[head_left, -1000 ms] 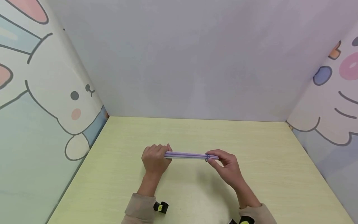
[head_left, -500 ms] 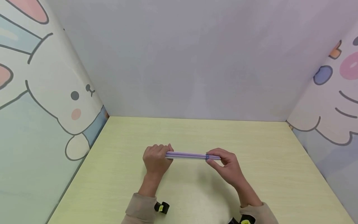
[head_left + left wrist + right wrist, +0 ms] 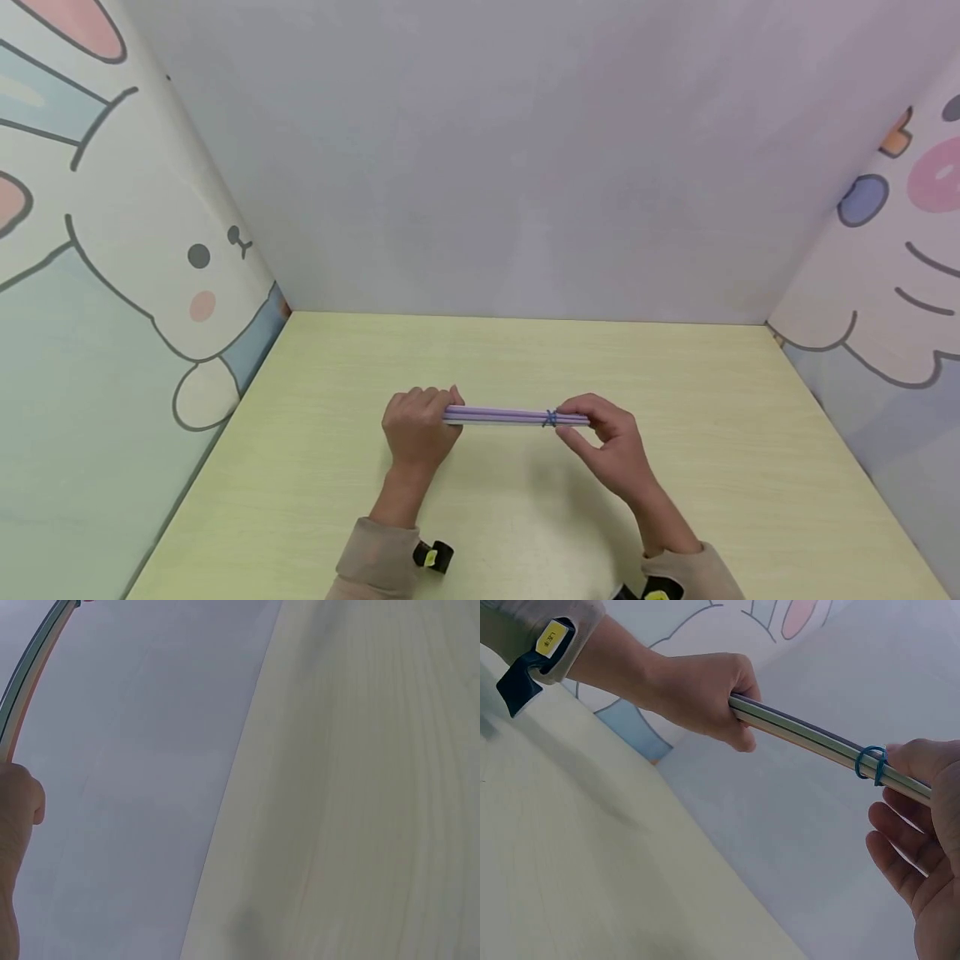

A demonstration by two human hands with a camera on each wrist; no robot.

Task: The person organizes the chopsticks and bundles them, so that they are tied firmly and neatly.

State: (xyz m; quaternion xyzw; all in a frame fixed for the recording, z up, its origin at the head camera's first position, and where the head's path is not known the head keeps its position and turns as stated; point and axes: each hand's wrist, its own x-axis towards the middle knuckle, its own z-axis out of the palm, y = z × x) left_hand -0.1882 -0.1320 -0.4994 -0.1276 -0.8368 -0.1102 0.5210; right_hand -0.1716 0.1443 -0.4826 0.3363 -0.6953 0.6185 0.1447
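Observation:
A bundle of slim, pastel straight sticks (image 3: 495, 416) is held level above the table, in lilac and pale tones. My left hand (image 3: 417, 425) grips its left end in a fist, hiding that end. Around the bundle near its right end loops a blue rubber band (image 3: 871, 765), with strands crossing. My right hand (image 3: 609, 440) pinches the bundle between thumb and forefinger just right of the band, thumb tip right at the loop. The other right-hand fingers (image 3: 900, 859) are loosely bent below. In the left wrist view, the sticks (image 3: 34, 671) rise from the left hand (image 3: 16, 802).
A pale wood-grain table (image 3: 337, 358) lies beneath both hands. A plain grey wall (image 3: 480, 167) stands behind it, with cartoon-printed panels (image 3: 135, 275) at either side. Black straps with yellow labels (image 3: 551, 639) sit at the sleeve cuffs.
The right fingertips, over the rubber band before, now sit just right of it. The band shows crossed strands and has shifted slightly left. The left hand keeps its grip.

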